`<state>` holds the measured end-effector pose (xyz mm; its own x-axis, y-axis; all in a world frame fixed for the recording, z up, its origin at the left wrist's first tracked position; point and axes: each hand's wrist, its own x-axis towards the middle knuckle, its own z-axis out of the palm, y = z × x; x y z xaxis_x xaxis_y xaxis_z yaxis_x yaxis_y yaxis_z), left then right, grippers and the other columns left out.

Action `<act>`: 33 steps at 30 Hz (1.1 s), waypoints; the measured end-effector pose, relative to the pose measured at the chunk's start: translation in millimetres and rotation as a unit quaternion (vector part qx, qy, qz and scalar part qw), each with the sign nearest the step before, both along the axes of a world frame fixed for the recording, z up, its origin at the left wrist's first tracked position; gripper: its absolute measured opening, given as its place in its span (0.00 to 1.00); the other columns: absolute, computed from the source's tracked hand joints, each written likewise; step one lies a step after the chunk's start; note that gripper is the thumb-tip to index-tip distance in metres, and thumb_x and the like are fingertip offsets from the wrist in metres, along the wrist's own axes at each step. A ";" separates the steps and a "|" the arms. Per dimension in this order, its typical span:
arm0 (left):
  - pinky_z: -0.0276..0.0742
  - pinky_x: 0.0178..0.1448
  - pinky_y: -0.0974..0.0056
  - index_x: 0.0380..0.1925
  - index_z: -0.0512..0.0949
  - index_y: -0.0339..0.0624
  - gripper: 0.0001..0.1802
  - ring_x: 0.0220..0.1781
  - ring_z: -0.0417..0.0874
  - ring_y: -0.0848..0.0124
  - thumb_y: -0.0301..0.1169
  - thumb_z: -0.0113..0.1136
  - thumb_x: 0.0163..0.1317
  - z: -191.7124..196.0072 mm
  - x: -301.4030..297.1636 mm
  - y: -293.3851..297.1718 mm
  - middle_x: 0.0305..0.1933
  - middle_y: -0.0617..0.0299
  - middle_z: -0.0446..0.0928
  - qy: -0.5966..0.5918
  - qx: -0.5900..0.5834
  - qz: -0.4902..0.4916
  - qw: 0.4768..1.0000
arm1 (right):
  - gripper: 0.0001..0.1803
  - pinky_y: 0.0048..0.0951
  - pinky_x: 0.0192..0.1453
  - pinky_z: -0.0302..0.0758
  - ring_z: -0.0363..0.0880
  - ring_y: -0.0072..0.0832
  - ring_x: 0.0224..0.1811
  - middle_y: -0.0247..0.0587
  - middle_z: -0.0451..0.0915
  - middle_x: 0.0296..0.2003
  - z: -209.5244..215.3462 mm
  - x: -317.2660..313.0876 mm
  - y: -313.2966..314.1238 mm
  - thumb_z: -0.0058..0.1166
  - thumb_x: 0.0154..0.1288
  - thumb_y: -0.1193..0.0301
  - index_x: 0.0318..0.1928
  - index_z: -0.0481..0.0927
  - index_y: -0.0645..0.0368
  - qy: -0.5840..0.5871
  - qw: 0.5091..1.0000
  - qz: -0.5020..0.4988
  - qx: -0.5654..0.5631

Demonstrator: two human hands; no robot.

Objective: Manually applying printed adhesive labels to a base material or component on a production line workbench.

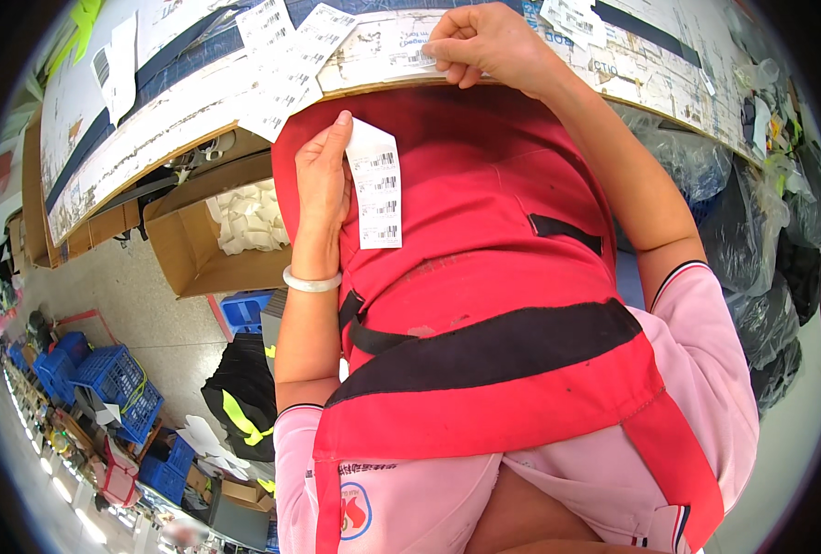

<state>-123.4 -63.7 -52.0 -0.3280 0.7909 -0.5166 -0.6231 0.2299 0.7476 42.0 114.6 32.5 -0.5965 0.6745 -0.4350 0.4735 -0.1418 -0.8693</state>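
Factory workshop, scuffed worktable [170, 120], blue plastic crates [138, 411], open cardboard box [166, 245], plastic bags [743, 240]

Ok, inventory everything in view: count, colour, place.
Worktable: one, scuffed white and blue, top
Held barcode strip: one, white, centre
Other barcode strips: several, white, on worktable
Cardboard boxes: several, brown, left side
Small pieces: many, cream, inside one box
Plastic crates: several, blue, left
Plastic bags: several, clear and dark, right
Apron: one, red and black, worn
Shirt: one, pink, worn
Bangle: one, white, worn
Left hand: one, bare, holding strip
Right hand: one, bare, over worktable
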 end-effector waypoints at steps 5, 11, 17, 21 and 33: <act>0.71 0.30 0.74 0.30 0.81 0.34 0.13 0.26 0.77 0.79 0.34 0.56 0.67 0.1 0.6 1.6 0.27 0.64 0.80 0.006 0.000 -0.004 1.000 | 0.08 0.21 0.24 0.77 0.78 0.22 0.21 0.39 0.79 0.22 -2.4 -0.8 -3.2 0.54 0.62 0.73 0.32 0.78 0.67 -0.025 0.997 0.026 0.074; 0.71 0.31 0.74 0.31 0.80 0.34 0.13 0.27 0.77 0.79 0.34 0.55 0.67 2.0 1.1 1.9 0.28 0.64 0.80 0.001 0.011 -0.013 1.000 | 0.12 0.16 0.29 0.74 0.76 0.15 0.25 0.30 0.77 0.25 6.6 14.5 -5.4 0.55 0.65 0.64 0.35 0.79 0.61 -0.003 0.998 0.018 0.068; 0.74 0.33 0.74 0.38 0.80 0.33 0.17 0.27 0.79 0.77 0.38 0.51 0.69 22.3 2.2 -4.6 0.30 0.61 0.81 0.046 0.023 -0.030 0.998 | 0.11 0.16 0.27 0.71 0.75 0.14 0.24 0.28 0.76 0.24 4.1 86.5 39.4 0.57 0.64 0.63 0.34 0.80 0.59 0.018 0.975 -0.132 0.180; 0.74 0.32 0.74 0.32 0.80 0.38 0.14 0.27 0.79 0.78 0.37 0.53 0.68 29.5 1.4 -1.4 0.29 0.63 0.80 0.057 0.031 -0.020 0.998 | 0.15 0.18 0.26 0.68 0.74 0.13 0.23 0.29 0.77 0.24 -34.8 146.9 76.7 0.62 0.59 0.60 0.33 0.80 0.60 -0.225 0.908 -0.122 0.332; 0.74 0.41 0.70 0.40 0.79 0.31 0.17 0.35 0.79 0.75 0.37 0.49 0.70 61.6 16.7 9.4 0.35 0.59 0.81 0.149 0.046 0.038 0.987 | 0.13 0.24 0.41 0.74 0.78 0.21 0.33 0.36 0.82 0.30 9.6 40.1 -53.3 0.60 0.60 0.63 0.36 0.82 0.62 0.071 0.994 0.072 0.042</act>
<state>-106.8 -54.3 9.6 -0.5147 0.7975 -0.3147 -0.3848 0.1132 0.9160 82.1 61.3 42.0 -0.7412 0.6078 -0.2851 0.3558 -0.0044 -0.9345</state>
